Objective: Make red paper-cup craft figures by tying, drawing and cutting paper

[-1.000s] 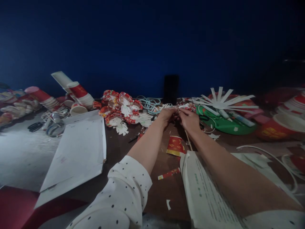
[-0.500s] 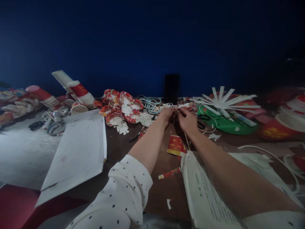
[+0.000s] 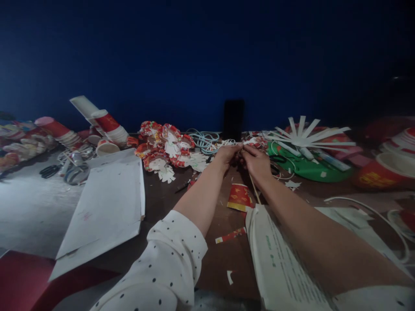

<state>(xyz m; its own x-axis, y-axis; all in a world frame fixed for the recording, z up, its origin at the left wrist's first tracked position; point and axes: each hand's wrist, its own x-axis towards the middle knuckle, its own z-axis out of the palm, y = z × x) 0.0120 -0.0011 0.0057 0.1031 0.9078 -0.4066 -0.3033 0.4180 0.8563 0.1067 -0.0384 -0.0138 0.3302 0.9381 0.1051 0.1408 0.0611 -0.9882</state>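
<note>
Risks, taken from the left. The clustered red-and-white paper cutouts (image 3: pixel 171 142) lie loose near the left forearm; a careless elbow could, in my judgement, scatter them. A dark pointed tool (image 3: pixel 182 187) lies beside that same forearm, partly hidden, and might nick it if the arm swung outward. The left hand (image 3: pixel 227 156) is drawn narrow against the other at the fingertips; I cannot tell what it grips. On the bench (image 3: pixel 233 268), below both hands, lies a red cup piece (image 3: pixel 239 196), which a dropped wrist could crumple. The right hand (image 3: pixel 258 164) appears pinched about a thin stick (image 3: pixel 254 188), which slants down from beneath it to the top edge of a printed booklet (image 3: pixel 275 255). Should that lower end snag on the pages, the stick could bend or slip free. Further right, the white-strip fan (image 3: pixel 301 140) looks flimsy and liable to crease if brushed.

Change against half a second ago: the left hand is practically unmoved; the stick leans slightly more, with more length exposed under the right hand. The cup piece and booklet are unshifted.
</note>
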